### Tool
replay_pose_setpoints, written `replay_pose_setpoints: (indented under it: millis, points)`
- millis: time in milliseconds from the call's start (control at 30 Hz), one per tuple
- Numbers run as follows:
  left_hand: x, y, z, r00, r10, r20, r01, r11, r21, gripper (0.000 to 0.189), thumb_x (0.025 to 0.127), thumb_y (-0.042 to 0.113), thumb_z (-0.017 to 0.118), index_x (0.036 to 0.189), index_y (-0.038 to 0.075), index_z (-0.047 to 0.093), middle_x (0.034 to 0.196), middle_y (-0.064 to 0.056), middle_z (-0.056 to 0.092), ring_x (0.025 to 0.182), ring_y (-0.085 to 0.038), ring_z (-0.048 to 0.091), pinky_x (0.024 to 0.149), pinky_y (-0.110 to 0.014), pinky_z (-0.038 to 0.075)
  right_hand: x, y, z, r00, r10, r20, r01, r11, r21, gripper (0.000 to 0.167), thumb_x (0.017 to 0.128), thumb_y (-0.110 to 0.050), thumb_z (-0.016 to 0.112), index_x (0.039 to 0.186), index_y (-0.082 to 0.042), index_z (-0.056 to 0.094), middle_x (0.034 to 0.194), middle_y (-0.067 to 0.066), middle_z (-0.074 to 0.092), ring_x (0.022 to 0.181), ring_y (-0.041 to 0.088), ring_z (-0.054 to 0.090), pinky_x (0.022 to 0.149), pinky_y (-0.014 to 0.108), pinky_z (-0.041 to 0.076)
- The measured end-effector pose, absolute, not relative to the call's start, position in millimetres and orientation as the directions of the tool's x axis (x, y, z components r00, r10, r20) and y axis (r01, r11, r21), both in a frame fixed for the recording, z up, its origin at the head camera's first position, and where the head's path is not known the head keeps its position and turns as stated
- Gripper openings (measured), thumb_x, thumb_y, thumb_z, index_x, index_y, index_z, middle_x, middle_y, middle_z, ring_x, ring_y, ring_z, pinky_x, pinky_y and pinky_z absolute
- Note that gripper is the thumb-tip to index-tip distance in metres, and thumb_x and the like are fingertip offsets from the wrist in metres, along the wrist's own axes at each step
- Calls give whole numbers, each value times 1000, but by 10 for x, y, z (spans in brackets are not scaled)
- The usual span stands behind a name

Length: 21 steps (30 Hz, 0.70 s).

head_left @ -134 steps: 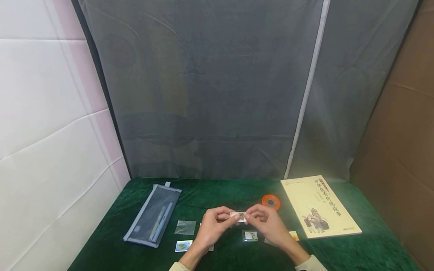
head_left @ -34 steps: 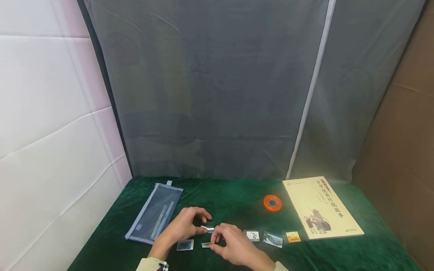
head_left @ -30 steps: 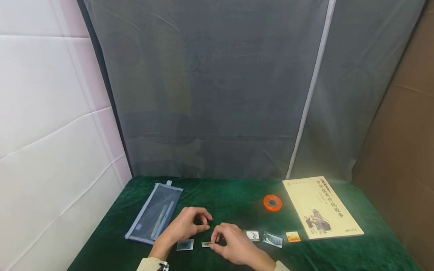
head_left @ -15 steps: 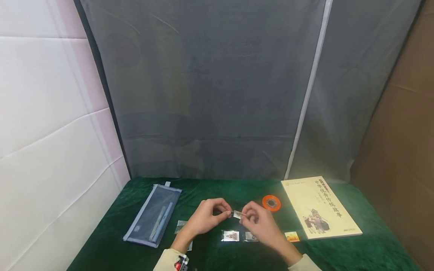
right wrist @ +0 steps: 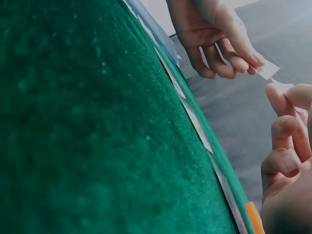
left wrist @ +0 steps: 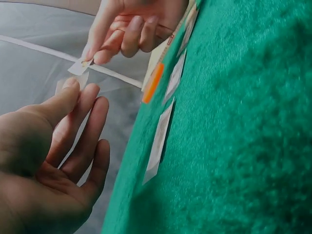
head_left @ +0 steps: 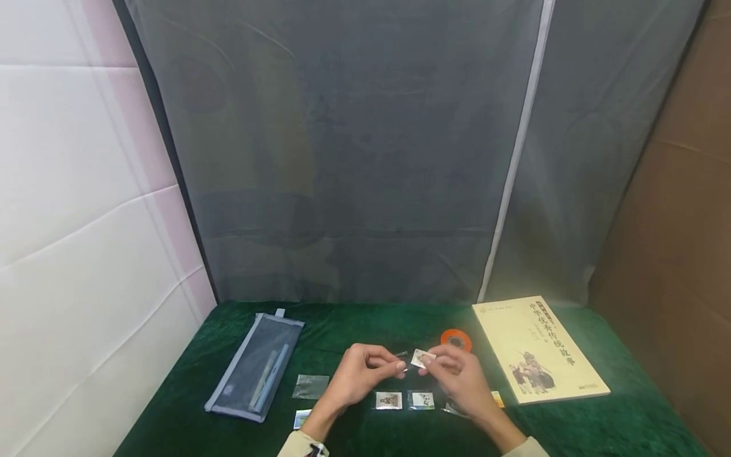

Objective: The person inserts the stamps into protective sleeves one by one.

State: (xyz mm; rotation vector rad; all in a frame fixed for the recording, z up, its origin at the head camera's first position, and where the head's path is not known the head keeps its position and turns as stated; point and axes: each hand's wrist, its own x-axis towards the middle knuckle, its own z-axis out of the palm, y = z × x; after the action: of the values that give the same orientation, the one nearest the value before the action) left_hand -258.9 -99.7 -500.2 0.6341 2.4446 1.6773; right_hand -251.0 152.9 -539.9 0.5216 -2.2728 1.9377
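Thumb and fingertips of my left hand [head_left: 365, 376] pinch a small clear sleeve [right wrist: 268, 69], its film faint in the head view. My right hand [head_left: 459, 376] pinches a small pale postage stamp [head_left: 422, 358] by one edge, picture partly covered by the thumb. Stamp and sleeve are held close together above the cloth, edge towards edge. Below them lie a sleeved stamp with a brown figure [head_left: 389, 400] and another with a black-and-white picture [head_left: 421, 400]. A further clear-sleeved piece [head_left: 455, 410] is partly hidden by the right wrist.
An empty-looking clear sleeve [head_left: 311, 386] and a blue-green stamp [head_left: 301, 418] lie left of the left forearm. A mesh pencil pouch [head_left: 257, 368] with pens lies farther left. Behind the right hand sits an orange ring-shaped roll [head_left: 460, 338]; a cream book [head_left: 539, 349] lies right on green cloth.
Both hands have risen and moved right from the left stamps to the middle, the right bringing a stamp off the cloth. Since half a second ago, the stamp has turned more face-up.
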Motion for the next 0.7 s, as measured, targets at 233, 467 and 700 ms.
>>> replay_pose_setpoints:
  millis: [233,467,700]
  points:
    - [-2557,-968,-5001,-927,354,121,234,295,926,9,94,33,87,95,24,86,87,6,85,91,-15,82,82,-26,60,-2486,1552,-5376,-948,-185,259,-265,12,-964,13,104,-13,74,110,-2,70,94,26,79,47,0,40,42,17,33]
    - [-2536,-939,-4994,-937,337,93,197,291,936,10,91,32,90,94,24,86,86,3,84,87,-14,81,78,-28,60,-2490,1565,-5368,-945,-198,259,-270,30,-962,12,104,-14,74,110,-4,72,93,21,81,50,3,47,46,19,39]
    - [-2533,-938,-5014,-949,308,69,158,274,949,13,90,32,91,96,22,86,88,3,85,89,-13,81,80,-29,61,-2514,1579,-5384,-948,-176,267,-288,110,-951,8,102,-15,77,107,-10,74,89,10,83,88,27,82,87,30,62]
